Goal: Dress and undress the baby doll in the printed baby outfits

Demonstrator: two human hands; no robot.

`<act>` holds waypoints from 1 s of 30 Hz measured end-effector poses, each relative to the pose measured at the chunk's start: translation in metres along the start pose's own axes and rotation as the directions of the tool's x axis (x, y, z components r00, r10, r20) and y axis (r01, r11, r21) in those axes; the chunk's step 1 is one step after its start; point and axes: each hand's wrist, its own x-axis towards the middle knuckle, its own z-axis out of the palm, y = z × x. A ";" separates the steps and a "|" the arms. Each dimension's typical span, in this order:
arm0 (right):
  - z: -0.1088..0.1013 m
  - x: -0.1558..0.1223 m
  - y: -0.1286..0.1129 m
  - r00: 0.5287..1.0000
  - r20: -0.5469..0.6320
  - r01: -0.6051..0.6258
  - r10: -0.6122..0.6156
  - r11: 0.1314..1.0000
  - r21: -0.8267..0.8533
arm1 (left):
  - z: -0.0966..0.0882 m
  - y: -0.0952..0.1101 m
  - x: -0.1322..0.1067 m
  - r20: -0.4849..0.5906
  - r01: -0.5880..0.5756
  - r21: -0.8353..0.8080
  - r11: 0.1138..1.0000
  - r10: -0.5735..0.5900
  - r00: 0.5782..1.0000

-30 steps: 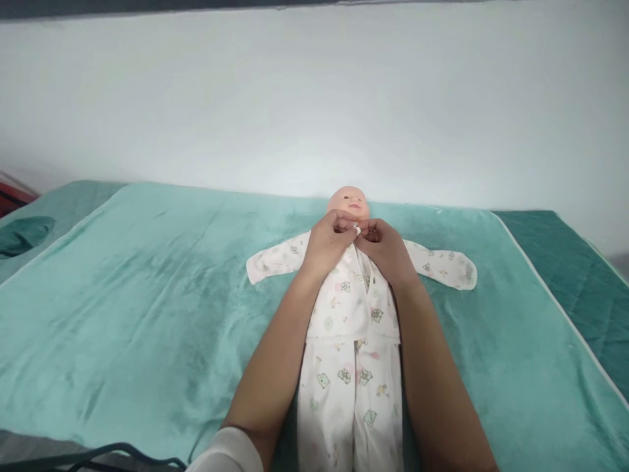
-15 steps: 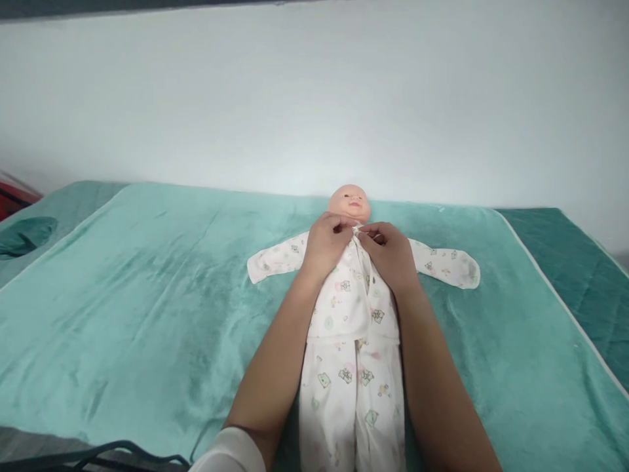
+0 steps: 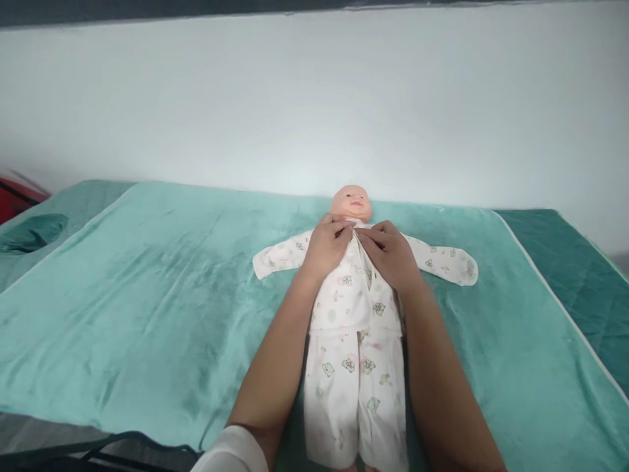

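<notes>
Fingers (image 3: 377, 234) now flatter over jacket (image 3: 343, 303), blanket (image 3: 162, 295) around

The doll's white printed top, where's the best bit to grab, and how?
I'd pinch the white printed cloth top by its front edges, just below the neck of the pinkish, round-headed doll, left hand from the left, right hand from the right. The doll lies face up, and the edges gape over the chest, so each side seems to offer thin cloth.

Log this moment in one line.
left hand: pinching shirt at neck; right hand: likewise; shirt: front gaping below hands; doll: face up on blanket
</notes>
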 end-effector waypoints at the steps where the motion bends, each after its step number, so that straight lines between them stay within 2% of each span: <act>1: 0.000 0.000 -0.001 1.000 0.020 -0.011 0.011 1.000 -0.015 | 0.001 -0.001 0.000 -0.002 -0.013 0.010 1.000 0.013 1.000; 4: -0.002 -0.004 -0.005 1.000 0.005 -0.023 0.023 0.999 -0.026 | 0.002 -0.006 -0.005 -0.018 -0.068 0.026 0.997 0.068 0.997; 8: -0.002 -0.027 -0.018 0.994 -0.108 -0.010 0.008 1.000 -0.016 | 0.000 -0.009 -0.021 -0.044 -0.148 0.033 0.988 0.149 0.988; 12: 0.003 -0.054 -0.025 0.983 -0.179 -0.042 0.042 0.999 0.006 | 0.000 -0.010 -0.036 -0.002 -0.215 0.115 0.970 0.216 0.976; 14: 0.006 -0.058 -0.023 0.978 -0.187 -0.089 0.089 0.996 0.006 | 0.000 -0.009 -0.039 0.026 -0.211 0.193 0.958 0.210 0.977; 18: 0.005 -0.046 -0.019 0.977 -0.112 -0.176 0.180 0.984 0.040 | -0.001 -0.005 -0.037 0.037 -0.151 0.295 0.943 0.146 0.989; 25: 0.005 -0.019 -0.030 0.979 -0.063 -0.202 0.195 0.969 -0.143 | -0.003 -0.001 -0.033 0.064 -0.071 0.307 0.949 0.054 0.996; 27: 0.004 -0.017 -0.030 0.979 -0.065 -0.198 0.192 0.976 -0.095 | -0.003 -0.003 -0.033 0.040 -0.061 0.267 0.962 0.052 0.998; 30: -0.002 -0.017 -0.026 0.968 -0.041 -0.242 0.248 0.964 0.112 | -0.002 -0.005 -0.034 -0.051 -0.109 0.148 0.983 0.118 0.992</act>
